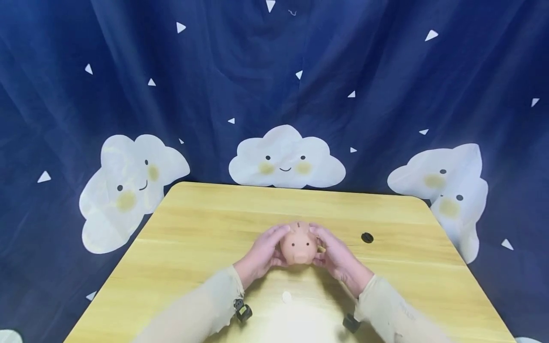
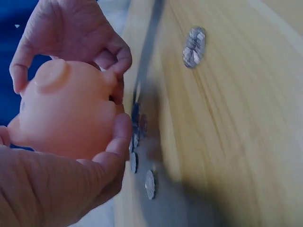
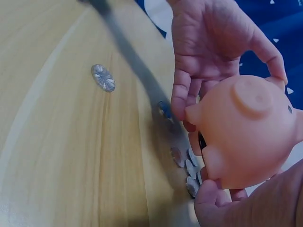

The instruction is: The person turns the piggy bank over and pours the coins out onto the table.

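A pink piggy bank with dark dot eyes is held between both hands, just above the table, snout toward me and coin slot on top. My left hand grips one side, thumb near the top and fingers lower down. My right hand grips the opposite side likewise. Part of a dark opening shows at its underside. Several silvery coins lie beneath and beyond the bank in the wrist views, mostly hidden from the head view. Another coin lies nearer me.
A black round piece, perhaps a plug, lies on the wooden table to the right of my hands. Behind the table hangs a dark blue curtain with white clouds. Glare brightens the table's near middle.
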Motion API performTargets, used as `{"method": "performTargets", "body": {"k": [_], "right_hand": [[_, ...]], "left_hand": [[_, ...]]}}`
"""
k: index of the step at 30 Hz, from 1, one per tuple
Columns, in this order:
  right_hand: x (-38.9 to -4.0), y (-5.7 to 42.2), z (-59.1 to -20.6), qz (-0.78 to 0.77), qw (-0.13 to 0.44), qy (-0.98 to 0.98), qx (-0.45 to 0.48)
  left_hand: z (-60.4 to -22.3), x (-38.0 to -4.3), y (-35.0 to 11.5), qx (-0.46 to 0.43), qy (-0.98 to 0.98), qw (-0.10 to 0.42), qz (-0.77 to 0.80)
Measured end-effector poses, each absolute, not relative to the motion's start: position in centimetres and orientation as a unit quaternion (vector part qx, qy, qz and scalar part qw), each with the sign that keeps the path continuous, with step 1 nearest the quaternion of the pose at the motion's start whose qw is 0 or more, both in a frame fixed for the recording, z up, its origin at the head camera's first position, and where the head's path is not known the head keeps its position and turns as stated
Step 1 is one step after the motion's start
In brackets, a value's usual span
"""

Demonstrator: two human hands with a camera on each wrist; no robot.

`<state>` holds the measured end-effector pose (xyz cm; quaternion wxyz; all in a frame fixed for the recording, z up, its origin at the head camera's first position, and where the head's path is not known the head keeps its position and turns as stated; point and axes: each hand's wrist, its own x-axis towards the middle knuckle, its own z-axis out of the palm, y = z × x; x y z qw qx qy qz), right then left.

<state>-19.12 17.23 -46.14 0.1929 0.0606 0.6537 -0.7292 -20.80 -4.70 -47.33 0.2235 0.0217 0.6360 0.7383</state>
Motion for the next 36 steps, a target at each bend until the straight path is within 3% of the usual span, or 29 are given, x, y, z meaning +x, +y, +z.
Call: {"method": "performTargets", "body": {"k": [31,34,36], "right_hand": [[-19.2,16.3,-46.3,-0.721,0.202,0.657,0.089],[-18.6,16.3,-44.0,-0.733,0.177,0.654,0.052],[-17.9,16.4,-41.7,-0.746,0.126,0.653,0.0]], "left_hand": [[-48.5,-21.3,-5.8,0.023,0.624,0.233,0.746],[-45.9,-20.5,-5.7,0.049,0.646,0.183,0.74],[-43.4,-19.9,-5.6,0.103,0.671,0.106,0.726]]}}
